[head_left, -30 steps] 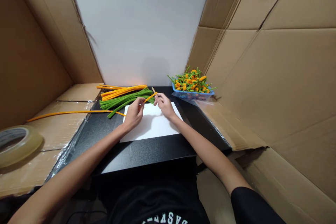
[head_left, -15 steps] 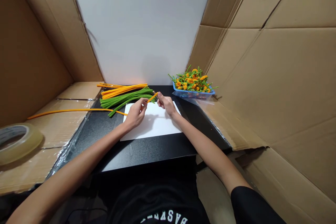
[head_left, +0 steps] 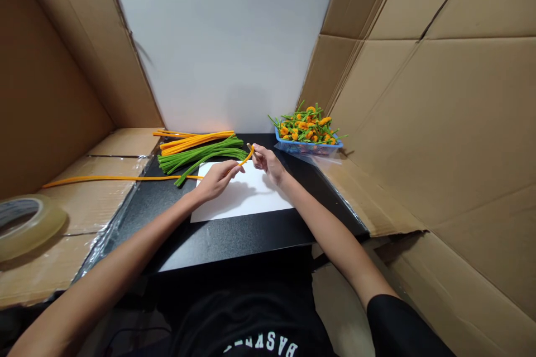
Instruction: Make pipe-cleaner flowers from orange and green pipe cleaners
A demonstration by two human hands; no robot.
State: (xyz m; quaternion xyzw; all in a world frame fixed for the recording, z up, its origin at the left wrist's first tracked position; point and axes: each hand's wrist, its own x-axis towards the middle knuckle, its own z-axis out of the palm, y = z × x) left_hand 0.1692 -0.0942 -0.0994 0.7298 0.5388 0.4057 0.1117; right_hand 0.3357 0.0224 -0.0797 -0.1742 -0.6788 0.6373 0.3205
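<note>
My left hand [head_left: 216,180] is shut on a long orange pipe cleaner [head_left: 125,178], which runs from the cardboard at left, across the white paper sheet [head_left: 247,195], and up through my fingers. Its upper end [head_left: 247,156] curves towards my right hand [head_left: 267,163], whose fingertips pinch it beside a small pale tip. Just behind the paper lie a bundle of green pipe cleaners [head_left: 201,158] and a bundle of orange ones [head_left: 196,141]. My left fingers are nearest the green bundle.
A blue plastic basket [head_left: 305,148] heaped with orange-and-green pipe-cleaner flowers stands at the far right of the black table [head_left: 234,240]. Cardboard sheets line both sides, with a white wall behind. A roll of clear tape [head_left: 25,227] lies on the cardboard at left.
The upper end of the orange pipe cleaner now bends in a curve instead of running straight. My right hand has moved slightly up and right, and my left hand has shifted slightly.
</note>
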